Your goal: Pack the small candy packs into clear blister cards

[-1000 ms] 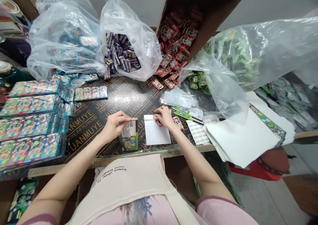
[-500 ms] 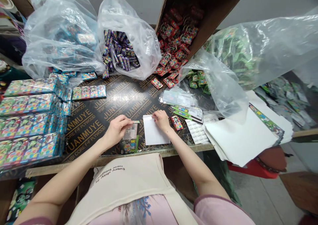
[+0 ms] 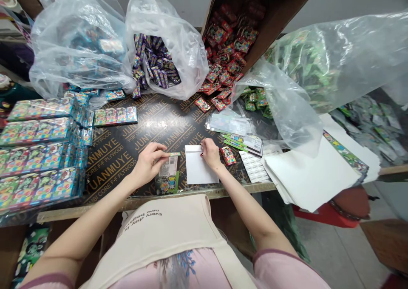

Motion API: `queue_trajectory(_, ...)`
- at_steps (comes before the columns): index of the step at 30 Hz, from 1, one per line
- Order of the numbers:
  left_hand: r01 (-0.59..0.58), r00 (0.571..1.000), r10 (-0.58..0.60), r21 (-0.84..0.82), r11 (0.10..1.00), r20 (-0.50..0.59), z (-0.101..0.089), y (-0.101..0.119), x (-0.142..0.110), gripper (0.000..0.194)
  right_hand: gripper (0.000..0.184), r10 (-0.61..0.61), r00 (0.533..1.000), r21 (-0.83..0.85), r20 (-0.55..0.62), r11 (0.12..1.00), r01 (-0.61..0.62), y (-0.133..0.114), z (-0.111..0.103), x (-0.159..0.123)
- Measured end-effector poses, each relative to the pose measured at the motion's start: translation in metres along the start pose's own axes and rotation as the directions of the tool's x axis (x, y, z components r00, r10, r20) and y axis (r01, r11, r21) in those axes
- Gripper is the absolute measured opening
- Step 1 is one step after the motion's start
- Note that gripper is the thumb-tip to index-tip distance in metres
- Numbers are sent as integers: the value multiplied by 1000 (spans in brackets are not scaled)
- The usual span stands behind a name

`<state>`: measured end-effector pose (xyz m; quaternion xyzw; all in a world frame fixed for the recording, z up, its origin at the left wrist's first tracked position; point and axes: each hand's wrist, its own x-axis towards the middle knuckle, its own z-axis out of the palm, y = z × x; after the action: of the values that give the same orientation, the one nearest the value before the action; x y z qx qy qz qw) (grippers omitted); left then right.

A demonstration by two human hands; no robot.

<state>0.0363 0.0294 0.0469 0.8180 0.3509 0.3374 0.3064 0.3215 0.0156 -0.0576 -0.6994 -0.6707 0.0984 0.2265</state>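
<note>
Near the middle of the tabletop's (image 3: 149, 129) front edge, we see the left hand (image 3: 148, 161) with its grip closed on the upper edge of a printed packet (image 3: 168, 176), whose lower end lies close to that edge. Just beside it, we find the right hand (image 3: 210, 154) with fingers drawn together at the upper right of a white sheet (image 3: 201, 172); we cannot tell what this grip encloses. To its right we note a red packet (image 3: 228, 155), then a sticker sheet (image 3: 254, 166). Boxed strips (image 3: 38, 151) stand toward the left edge; toward the back edge sits a clear bag (image 3: 188, 46) of purple packets (image 3: 161, 66).
</note>
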Motion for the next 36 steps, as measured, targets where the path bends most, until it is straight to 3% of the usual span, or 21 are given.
queue_trajectory(3, 20, 1000, -20, 47, 999, 2, -2, 1, 0, 23, 11, 57, 991, 242, -122, 970, -26, -24, -22, 12)
queue_trajectory(5, 39, 999, -38, 39, 999, -6, -2, -1, 0, 23, 9, 76, 989, 457, -127, 890, -10, -52, -41, 20)
queue_trajectory(7, 69, 997, -68, 21, 997, -33, -2, -3, 0, 19, 10, 23, 999, 634, -29, 773, 1, -82, -61, 27)
queue_trajectory(9, 93, 994, -92, 0, 996, -61, -3, -4, 1, 13, 27, -114, 985, 758, 129, 652, -24, -111, -75, 32)
queue_trajectory(11, 93, 993, -95, -26, 995, -75, -3, -4, 1, 10, 40, -279, 920, 806, 274, 588, -62, -132, -81, 34)
queue_trajectory(14, 80, 993, -85, -54, 995, -85, -5, -2, 1, 10, 43, -420, 826, 798, 374, 600, -56, -147, -79, 38)
queue_trajectory(21, 106, 985, -113, -53, 993, -134, 0, 0, 0, 6, 46, -434, 810, 774, 395, 632, -40, -150, -65, 46)
queue_trajectory(27, 171, 959, -171, -22, 985, -224, 6, -3, -2, 21, 49, -399, 825, 777, 400, 625, -75, -146, -53, 46)
queue_trajectory(30, 186, 961, -175, 33, 982, -214, 8, 0, -2, 17, 56, -296, 851, 812, 434, 538, -227, -142, -37, 42)
queue_trajectory(32, 141, 979, -125, 92, 986, -162, 9, 2, -3, 9, 55, -197, 835, 805, 514, 446, -391, -139, -26, 38)
queue_trajectory(34, 67, 994, -52, 159, 985, -94, 7, 1, -4, 16, 45, -105, 812, 775, 575, 389, -498, -131, -18, 35)
queue_trajectory(36, 44, 998, -32, 218, 975, -56, 1, -8, -7, 23, 36, -7, 868, 766, 497, 475, -434, -112, -17, 35)
